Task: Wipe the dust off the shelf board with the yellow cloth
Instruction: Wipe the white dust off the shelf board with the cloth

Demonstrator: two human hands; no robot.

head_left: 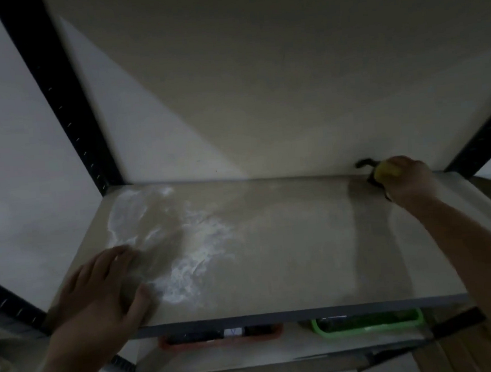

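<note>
Dim light falls across a pale wall and the black uprights of a metal storage rack, where a person leans over a grey shelf board. White dust lies in streaks and patches on the left half of the board, while the right half looks mostly bare. The left hand rests flat on the board's front left corner, its fingers straight and slightly apart, the tips at the edge of the dust and the thumb near the front rim. The right hand reaches to the far right corner, against the wall, with its fingers curled round the yellow cloth. The cloth is bunched in that grip; a yellow fold and a dark trim show at the hand's left side, low on the board, well apart from the dust. On the shelf below, an orange tray sits to the left of a green tray; their contents are too dark to make out.
</note>
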